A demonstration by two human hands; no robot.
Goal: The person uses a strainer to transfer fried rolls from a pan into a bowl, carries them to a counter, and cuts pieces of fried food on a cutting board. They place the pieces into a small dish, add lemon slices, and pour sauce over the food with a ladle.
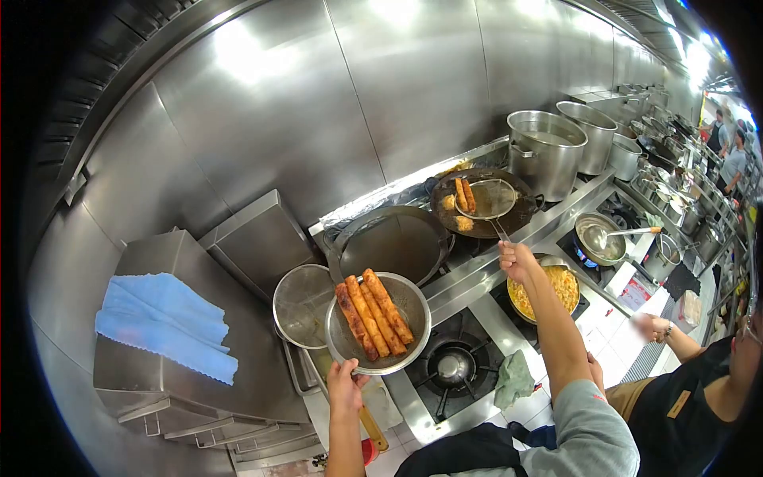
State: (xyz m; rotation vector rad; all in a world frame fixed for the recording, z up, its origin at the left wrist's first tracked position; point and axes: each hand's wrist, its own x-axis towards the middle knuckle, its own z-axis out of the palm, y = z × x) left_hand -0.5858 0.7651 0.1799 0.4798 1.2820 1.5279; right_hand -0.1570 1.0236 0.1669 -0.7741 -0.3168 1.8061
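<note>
My left hand [345, 387] grips the rim of a round metal bowl [423, 320], its fingers closed on the near edge. Several long browned fried rolls [373, 316] lie side by side in the bowl. My right hand [517, 261] is wrapped round the handle of a wire skimmer [494, 199], held out over a dark wok [520, 191] at the back of the range. Two more fried rolls [465, 196] rest at the skimmer's left side. Small golden pieces [464, 223] show in the wok beside it.
A large empty-looking wok [389, 248] and a round strainer [300, 298] stand behind the bowl. Nearby are a bare burner [455, 367], a pan of yellow food [566, 296], tall stockpots [548, 151] and a blue cloth [163, 318]. A co-worker [675, 381] stands at the right.
</note>
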